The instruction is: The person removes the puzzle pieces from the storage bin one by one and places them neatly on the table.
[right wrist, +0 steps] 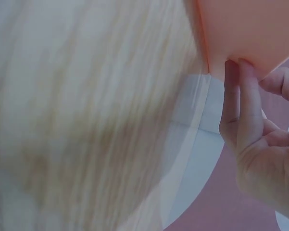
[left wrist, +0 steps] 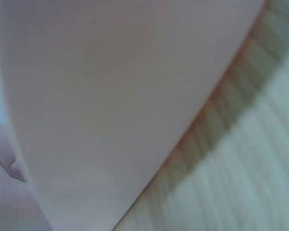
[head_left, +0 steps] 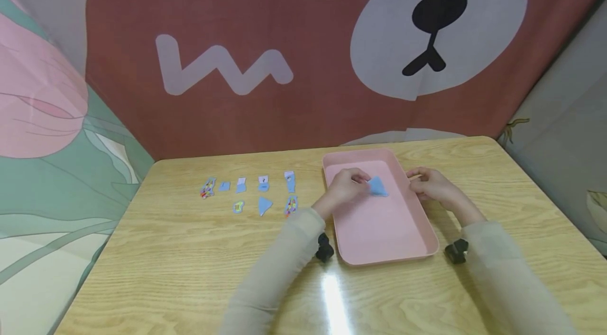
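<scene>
My left hand (head_left: 345, 187) reaches over the pink tray (head_left: 379, 237) from the left. A flat light-blue piece (head_left: 378, 186), roughly triangular, sticks out from its fingertips, which pinch the piece's left corner. In the left wrist view the tray's outer wall (left wrist: 115, 106) fills most of the frame, and only a bit of the hand (left wrist: 9, 192) shows at the left edge. My right hand (head_left: 433, 187) holds the tray's right side near the far corner. The right wrist view shows two fingers (right wrist: 250, 106) against the outside of the wall, with another digit at the rim.
Two rows of small flat pieces lie left of the tray, among them a blue triangle (head_left: 264, 205), a colourful spotted piece (head_left: 291, 205) and a blue-and-white strip (head_left: 290, 181). A printed bear curtain (head_left: 237, 119) hangs behind the wooden table (head_left: 166, 250).
</scene>
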A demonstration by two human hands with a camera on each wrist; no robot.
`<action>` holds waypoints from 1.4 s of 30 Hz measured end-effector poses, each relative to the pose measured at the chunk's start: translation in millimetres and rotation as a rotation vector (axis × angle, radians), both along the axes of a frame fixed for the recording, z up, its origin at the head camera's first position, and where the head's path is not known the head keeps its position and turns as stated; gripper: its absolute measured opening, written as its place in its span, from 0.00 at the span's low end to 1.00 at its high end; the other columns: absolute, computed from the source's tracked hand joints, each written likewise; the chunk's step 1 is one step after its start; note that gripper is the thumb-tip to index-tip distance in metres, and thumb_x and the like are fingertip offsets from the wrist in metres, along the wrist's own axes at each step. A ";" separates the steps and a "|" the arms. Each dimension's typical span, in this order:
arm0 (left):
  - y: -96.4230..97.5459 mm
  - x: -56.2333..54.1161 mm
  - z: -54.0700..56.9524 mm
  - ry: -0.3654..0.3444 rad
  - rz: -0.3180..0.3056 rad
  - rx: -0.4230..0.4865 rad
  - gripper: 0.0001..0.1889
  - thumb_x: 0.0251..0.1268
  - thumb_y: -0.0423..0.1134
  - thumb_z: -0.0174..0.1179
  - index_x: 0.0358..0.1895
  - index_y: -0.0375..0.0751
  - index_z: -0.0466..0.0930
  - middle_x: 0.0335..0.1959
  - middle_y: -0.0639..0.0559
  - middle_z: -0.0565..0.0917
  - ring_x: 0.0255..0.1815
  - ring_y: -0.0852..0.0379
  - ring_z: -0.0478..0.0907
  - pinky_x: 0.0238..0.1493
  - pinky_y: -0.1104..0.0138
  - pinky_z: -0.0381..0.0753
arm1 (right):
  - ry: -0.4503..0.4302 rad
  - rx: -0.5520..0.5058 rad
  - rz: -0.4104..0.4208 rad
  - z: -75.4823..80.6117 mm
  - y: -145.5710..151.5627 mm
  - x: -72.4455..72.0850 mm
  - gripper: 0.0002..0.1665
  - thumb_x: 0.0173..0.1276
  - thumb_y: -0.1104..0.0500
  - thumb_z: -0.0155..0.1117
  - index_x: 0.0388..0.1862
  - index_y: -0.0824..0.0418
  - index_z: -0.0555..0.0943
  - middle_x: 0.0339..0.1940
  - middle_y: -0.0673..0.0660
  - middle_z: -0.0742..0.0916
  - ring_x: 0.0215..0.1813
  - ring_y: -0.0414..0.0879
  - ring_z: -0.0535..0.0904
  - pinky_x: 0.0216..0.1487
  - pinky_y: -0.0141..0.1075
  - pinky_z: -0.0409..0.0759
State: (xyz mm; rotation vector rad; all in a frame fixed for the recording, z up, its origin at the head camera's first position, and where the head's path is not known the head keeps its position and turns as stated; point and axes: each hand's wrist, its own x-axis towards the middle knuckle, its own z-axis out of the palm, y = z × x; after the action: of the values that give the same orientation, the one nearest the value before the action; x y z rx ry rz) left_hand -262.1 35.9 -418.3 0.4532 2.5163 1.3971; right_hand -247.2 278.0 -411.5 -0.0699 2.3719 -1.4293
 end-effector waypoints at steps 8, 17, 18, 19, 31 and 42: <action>-23.9 -1.8 9.3 -0.104 0.046 0.150 0.11 0.65 0.35 0.59 0.48 0.35 0.81 0.41 0.42 0.83 0.36 0.54 0.81 0.41 0.67 0.85 | 0.006 0.027 -0.016 2.5 -3.8 0.2 0.30 0.64 0.65 0.50 0.64 0.78 0.60 0.43 0.61 0.81 0.34 0.36 0.79 0.37 0.31 0.83; -56.5 -3.1 18.2 -0.185 0.110 0.257 0.13 0.68 0.36 0.57 0.52 0.34 0.78 0.44 0.43 0.77 0.49 0.45 0.80 0.51 0.61 0.84 | 0.001 0.075 -0.026 5.0 -6.9 0.8 0.30 0.66 0.64 0.49 0.64 0.78 0.60 0.45 0.65 0.80 0.37 0.37 0.79 0.39 0.32 0.83; -60.1 -3.2 18.7 -0.190 0.115 0.268 0.14 0.68 0.36 0.57 0.52 0.34 0.77 0.45 0.42 0.77 0.51 0.44 0.79 0.51 0.62 0.84 | 0.000 0.075 -0.030 5.1 -7.2 0.7 0.30 0.66 0.64 0.49 0.64 0.78 0.60 0.46 0.65 0.80 0.37 0.38 0.79 0.39 0.32 0.83; -63.9 -3.2 19.1 -0.193 0.118 0.272 0.14 0.69 0.37 0.56 0.53 0.34 0.77 0.46 0.42 0.77 0.53 0.42 0.79 0.52 0.62 0.84 | 0.000 0.074 -0.033 5.1 -7.5 0.7 0.30 0.66 0.64 0.49 0.64 0.78 0.60 0.46 0.66 0.79 0.37 0.38 0.79 0.40 0.33 0.84; -110.1 3.2 21.7 -0.172 0.175 0.333 0.14 0.71 0.39 0.54 0.53 0.34 0.74 0.43 0.48 0.78 0.50 0.46 0.79 0.54 0.60 0.83 | 0.002 0.066 -0.039 4.8 -9.4 0.6 0.29 0.66 0.65 0.49 0.63 0.79 0.60 0.47 0.68 0.79 0.37 0.36 0.79 0.40 0.32 0.83; -169.3 15.0 18.3 -0.173 0.203 0.269 0.18 0.73 0.41 0.51 0.57 0.30 0.70 0.42 0.49 0.77 0.40 0.58 0.80 0.57 0.54 0.81 | 0.006 0.076 -0.038 4.9 -9.1 1.5 0.29 0.66 0.64 0.49 0.64 0.78 0.60 0.50 0.71 0.78 0.38 0.36 0.79 0.42 0.33 0.83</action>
State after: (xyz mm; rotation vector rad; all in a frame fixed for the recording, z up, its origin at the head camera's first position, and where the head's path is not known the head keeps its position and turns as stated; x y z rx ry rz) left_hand -247.1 -133.3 -400.0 0.1162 2.2975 1.7785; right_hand -245.7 268.9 -406.6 -0.0087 2.4420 -1.3563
